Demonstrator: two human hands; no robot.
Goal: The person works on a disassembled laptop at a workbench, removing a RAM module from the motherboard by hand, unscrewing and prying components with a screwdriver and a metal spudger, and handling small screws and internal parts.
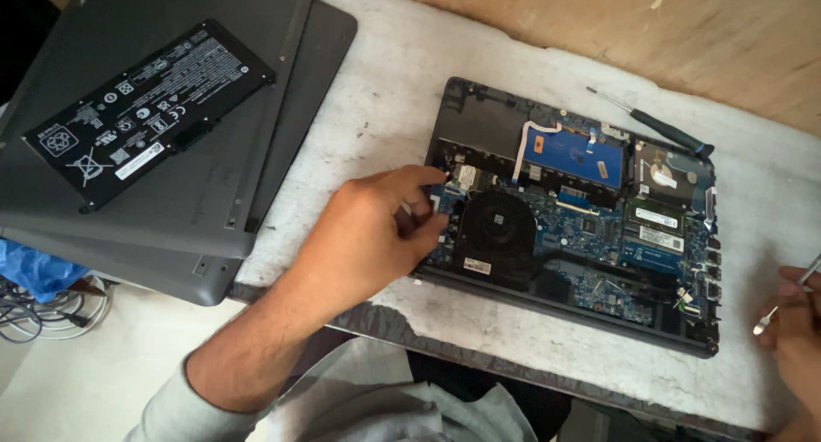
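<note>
Near the tabletop's middle lies an opened laptop, its board bare. Left hand pinches something too small to tell at the laptop's left edge, beside the fan. Right hand, at the right edge, grips a thin tool. A battery rests on covers at the left corner.

Opened laptop: lies on the table, right of centre, its inner boards facing up.
Fan: in the laptop's left half.
Screwdriver: on the table just behind the laptop's far right corner.
Stacked covers: on the table's left end, well apart from the laptop.
Battery pack: on top of the stacked covers.
Left hand: over the laptop's left edge, beside the fan.
Right hand: right of the laptop, at the picture's edge, with a thin tool in it.
Cables: below the table's left end.
</note>
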